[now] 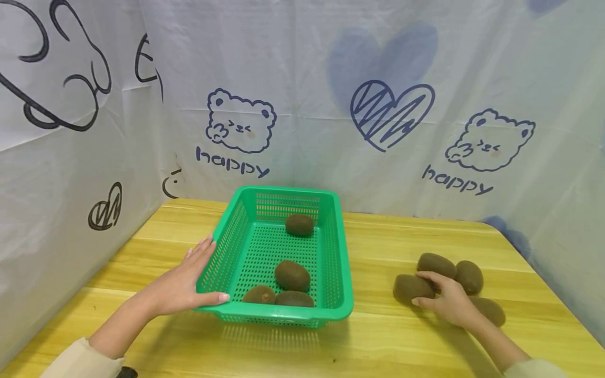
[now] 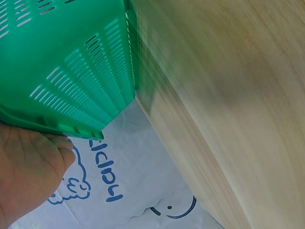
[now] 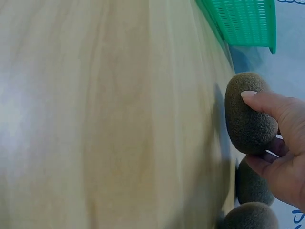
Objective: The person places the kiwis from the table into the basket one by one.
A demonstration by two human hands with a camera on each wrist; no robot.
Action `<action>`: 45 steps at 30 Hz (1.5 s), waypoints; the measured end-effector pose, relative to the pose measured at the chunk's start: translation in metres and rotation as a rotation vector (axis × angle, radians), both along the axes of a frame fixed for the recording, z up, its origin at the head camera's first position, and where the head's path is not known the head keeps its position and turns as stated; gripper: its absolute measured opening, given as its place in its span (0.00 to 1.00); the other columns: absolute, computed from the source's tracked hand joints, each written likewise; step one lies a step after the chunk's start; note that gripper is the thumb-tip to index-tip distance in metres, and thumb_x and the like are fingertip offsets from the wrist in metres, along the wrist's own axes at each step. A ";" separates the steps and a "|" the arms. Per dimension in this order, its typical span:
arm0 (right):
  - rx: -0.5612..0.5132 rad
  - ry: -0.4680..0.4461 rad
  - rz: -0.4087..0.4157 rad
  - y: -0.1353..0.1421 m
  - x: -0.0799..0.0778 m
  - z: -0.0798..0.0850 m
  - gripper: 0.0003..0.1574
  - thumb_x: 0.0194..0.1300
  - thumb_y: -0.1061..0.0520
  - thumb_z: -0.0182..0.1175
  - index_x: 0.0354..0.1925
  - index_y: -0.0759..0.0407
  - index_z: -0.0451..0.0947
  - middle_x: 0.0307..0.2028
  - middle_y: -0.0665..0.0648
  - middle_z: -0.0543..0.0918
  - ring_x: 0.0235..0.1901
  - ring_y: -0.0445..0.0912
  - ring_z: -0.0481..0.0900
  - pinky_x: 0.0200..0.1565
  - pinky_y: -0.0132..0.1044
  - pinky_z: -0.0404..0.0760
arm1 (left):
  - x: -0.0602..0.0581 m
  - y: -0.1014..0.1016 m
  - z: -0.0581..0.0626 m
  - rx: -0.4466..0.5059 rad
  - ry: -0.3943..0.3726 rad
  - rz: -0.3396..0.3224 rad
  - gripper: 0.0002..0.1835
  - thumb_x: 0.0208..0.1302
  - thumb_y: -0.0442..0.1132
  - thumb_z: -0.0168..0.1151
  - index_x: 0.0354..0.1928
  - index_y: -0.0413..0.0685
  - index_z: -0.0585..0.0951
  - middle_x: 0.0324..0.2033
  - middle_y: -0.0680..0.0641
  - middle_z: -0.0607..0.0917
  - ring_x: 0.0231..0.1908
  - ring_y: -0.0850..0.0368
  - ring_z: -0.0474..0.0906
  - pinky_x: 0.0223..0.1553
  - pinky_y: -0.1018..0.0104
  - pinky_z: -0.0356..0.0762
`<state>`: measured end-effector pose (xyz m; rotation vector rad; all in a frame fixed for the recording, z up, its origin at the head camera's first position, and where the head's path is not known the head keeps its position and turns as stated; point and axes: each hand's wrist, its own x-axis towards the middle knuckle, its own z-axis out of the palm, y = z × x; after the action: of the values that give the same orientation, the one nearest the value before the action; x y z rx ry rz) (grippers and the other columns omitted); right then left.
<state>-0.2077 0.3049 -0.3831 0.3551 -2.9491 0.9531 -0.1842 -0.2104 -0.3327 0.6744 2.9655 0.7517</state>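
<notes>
Right hand (image 1: 446, 303) pinched kiwi (image 1: 409, 290), three loose kiwis (image 1: 470, 277) crowded it, left hand (image 1: 183, 281) lay spread-fingered on basket rim (image 1: 283, 312), basket wall (image 1: 329, 257) between hands

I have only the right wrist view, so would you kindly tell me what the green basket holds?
Observer: The head view shows four kiwis in the green basket.
Operator: Thank you; where is the left hand?
Observer: It is at the basket's left side, touching the rim.
Operator: I see two kiwis besides the one that the right hand holds; are there more on the table?
Observer: Yes, one more: the head view shows three others on the table, close around that hand.
</notes>
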 end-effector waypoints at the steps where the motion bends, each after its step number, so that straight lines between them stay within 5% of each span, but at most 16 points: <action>1: 0.001 0.003 -0.004 -0.001 -0.001 0.001 0.41 0.52 0.49 0.68 0.60 0.68 0.68 0.56 0.75 0.72 0.49 0.67 0.75 0.44 0.52 0.80 | 0.000 0.000 0.000 0.000 0.000 -0.001 0.58 0.52 0.63 0.61 0.71 0.35 0.43 0.72 0.36 0.40 0.71 0.35 0.36 0.66 0.35 0.41; 8: -0.011 0.022 -0.028 -0.006 -0.004 0.010 0.43 0.53 0.47 0.68 0.60 0.69 0.67 0.57 0.75 0.70 0.48 0.64 0.76 0.43 0.49 0.81 | 0.000 0.000 -0.001 -0.011 0.013 -0.005 0.58 0.52 0.64 0.61 0.71 0.35 0.44 0.72 0.36 0.40 0.71 0.35 0.37 0.66 0.35 0.42; 16: 0.003 0.171 -0.046 -0.016 -0.010 0.023 0.38 0.51 0.51 0.69 0.56 0.68 0.72 0.53 0.71 0.76 0.46 0.57 0.78 0.40 0.41 0.79 | 0.000 0.000 -0.002 0.001 0.012 -0.004 0.58 0.52 0.63 0.61 0.71 0.34 0.44 0.72 0.36 0.40 0.71 0.35 0.36 0.66 0.35 0.42; 21: -0.010 0.217 -0.054 -0.024 -0.012 0.033 0.37 0.53 0.51 0.68 0.57 0.67 0.71 0.53 0.70 0.77 0.49 0.60 0.77 0.44 0.49 0.78 | 0.000 0.000 -0.001 0.000 0.005 -0.003 0.58 0.52 0.63 0.61 0.71 0.35 0.44 0.72 0.36 0.40 0.71 0.35 0.37 0.66 0.34 0.42; 45: -0.229 0.217 0.039 -0.098 -0.035 0.070 0.32 0.55 0.56 0.67 0.57 0.67 0.71 0.51 0.67 0.79 0.48 0.58 0.80 0.46 0.46 0.81 | 0.000 -0.001 -0.001 -0.007 0.004 -0.001 0.57 0.53 0.63 0.61 0.72 0.36 0.43 0.72 0.36 0.40 0.70 0.32 0.38 0.64 0.32 0.45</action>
<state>-0.2427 0.2069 -0.3132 0.4744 -2.6160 1.1606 -0.1838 -0.2116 -0.3340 0.6779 2.9699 0.7411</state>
